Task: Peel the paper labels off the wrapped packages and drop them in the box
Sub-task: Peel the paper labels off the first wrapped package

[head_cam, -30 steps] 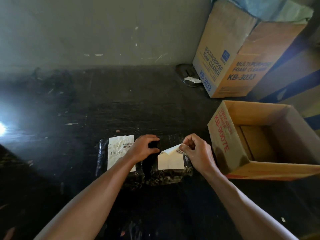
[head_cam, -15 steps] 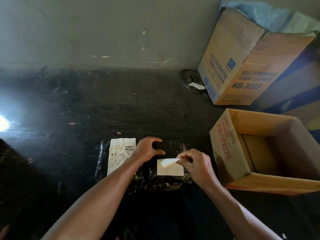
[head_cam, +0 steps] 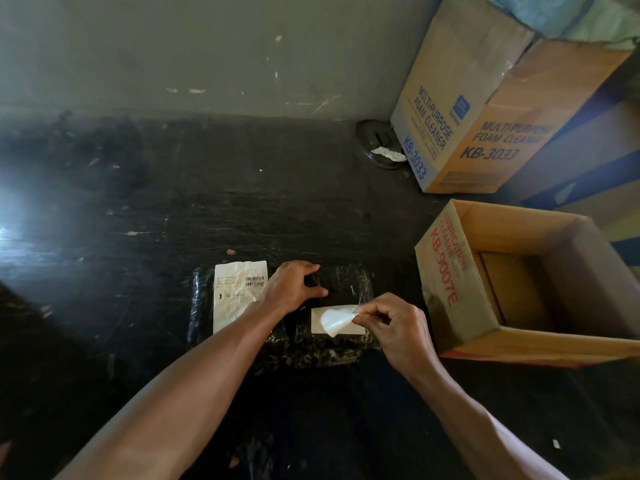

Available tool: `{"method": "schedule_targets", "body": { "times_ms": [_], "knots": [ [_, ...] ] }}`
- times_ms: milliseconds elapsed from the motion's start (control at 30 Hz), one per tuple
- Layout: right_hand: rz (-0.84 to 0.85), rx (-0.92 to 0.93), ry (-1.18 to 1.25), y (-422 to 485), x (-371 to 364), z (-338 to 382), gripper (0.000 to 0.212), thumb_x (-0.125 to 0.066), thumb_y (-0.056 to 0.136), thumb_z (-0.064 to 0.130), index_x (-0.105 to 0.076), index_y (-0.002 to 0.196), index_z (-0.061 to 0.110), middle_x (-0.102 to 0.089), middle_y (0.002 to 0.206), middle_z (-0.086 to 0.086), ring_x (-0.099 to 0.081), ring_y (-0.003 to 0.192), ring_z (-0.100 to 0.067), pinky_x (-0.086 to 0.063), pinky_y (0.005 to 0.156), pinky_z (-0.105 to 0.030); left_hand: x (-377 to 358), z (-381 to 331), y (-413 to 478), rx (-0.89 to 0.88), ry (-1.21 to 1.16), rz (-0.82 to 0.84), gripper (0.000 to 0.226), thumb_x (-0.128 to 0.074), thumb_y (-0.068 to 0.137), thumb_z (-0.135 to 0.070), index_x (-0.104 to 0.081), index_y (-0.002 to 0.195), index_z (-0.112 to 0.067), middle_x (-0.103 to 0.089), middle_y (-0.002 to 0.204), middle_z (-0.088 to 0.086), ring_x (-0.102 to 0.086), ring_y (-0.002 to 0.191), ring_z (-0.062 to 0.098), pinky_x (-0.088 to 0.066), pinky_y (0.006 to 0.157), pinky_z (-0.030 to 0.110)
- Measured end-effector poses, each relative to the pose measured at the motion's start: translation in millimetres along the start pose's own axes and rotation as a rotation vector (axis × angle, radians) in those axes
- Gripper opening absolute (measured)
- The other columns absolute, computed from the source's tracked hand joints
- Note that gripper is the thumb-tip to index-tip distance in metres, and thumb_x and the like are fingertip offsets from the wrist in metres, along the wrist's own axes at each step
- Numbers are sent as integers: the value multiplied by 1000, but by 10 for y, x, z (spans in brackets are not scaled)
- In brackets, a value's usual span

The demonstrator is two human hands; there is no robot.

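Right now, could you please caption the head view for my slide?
Right hand peels a white label off a wrapped package; left hand steadies it.

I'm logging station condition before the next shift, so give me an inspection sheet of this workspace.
Surface: dark surface, scuffed, glare at the left.
Job's things: wrapped package in black film; barcode label flat on the black wrapping at left; plain label with one corner peeled up; open KB-9007E box at the right, no labels visible inside.
Clutter: paper scrap; crumpled paper on a dark round object.
Grippers: left hand holds the package down; right hand has the plain label's lifted corner in a pinch grip.
Cables: nothing seen.
Surroundings: grey wall; KB-3033 foam cleaner box behind the open box.
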State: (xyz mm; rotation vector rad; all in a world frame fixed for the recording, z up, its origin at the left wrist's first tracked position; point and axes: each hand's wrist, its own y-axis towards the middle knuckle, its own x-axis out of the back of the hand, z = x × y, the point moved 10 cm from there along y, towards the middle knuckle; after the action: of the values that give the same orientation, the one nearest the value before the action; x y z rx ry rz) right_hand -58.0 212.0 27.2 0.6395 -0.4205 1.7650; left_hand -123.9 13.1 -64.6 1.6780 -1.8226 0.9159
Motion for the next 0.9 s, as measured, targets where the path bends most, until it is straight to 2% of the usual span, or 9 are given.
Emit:
{"method": "schedule_targets", "body": {
  "times_ms": [433, 567, 767, 833, 900],
  "knots": [
    [-46, 84, 70, -481, 240, 52, 12, -78, 82, 16, -78, 93, 20, -70, 95, 13, -70, 93, -6, -57, 79, -21, -37, -40, -28, 22, -5, 18, 70, -80, 76, -43, -55, 138, -21, -54, 143, 0, -47, 134, 17, -34, 110, 36],
    [-2, 124, 75, -677, 279, 129, 12, -68, 84, 37, -74, 92, 32, -68, 96, 16, -69, 94, -4, -55, 79, -17, -49, -29, -24, 37, -2, 25, 70, -80, 76, -44, -55, 138, -22, -55, 141, 1, -48, 132, 17, -35, 109, 35],
    [7, 106, 109, -866, 428, 138, 12, -72, 81, 30, -75, 90, 36, -68, 102, 18, -70, 94, -5, -56, 77, -18, -53, -37, -60, 60, 10, 31, 71, -80, 76, -43, -56, 138, -20, -57, 140, 3, -49, 132, 19, -37, 111, 39],
    [-10, 121, 91, -889, 623, 209, 14, -70, 80, 31, -72, 89, 42, -68, 102, 20, -69, 95, -5, -56, 78, -16, -38, -47, -68, 61, 15, 31, 70, -80, 77, -43, -55, 138, -18, -57, 140, 4, -50, 131, 19, -38, 110, 36],
    [-20, 114, 65, -862, 841, 205, 13, -70, 80, 32, -73, 89, 41, -68, 100, 21, -68, 95, -5, -55, 78, -16, -18, -80, -76, 62, 22, 32, 70, -80, 77, -43, -55, 138, -19, -57, 140, 4, -51, 131, 19, -37, 108, 33]
  ]
}}
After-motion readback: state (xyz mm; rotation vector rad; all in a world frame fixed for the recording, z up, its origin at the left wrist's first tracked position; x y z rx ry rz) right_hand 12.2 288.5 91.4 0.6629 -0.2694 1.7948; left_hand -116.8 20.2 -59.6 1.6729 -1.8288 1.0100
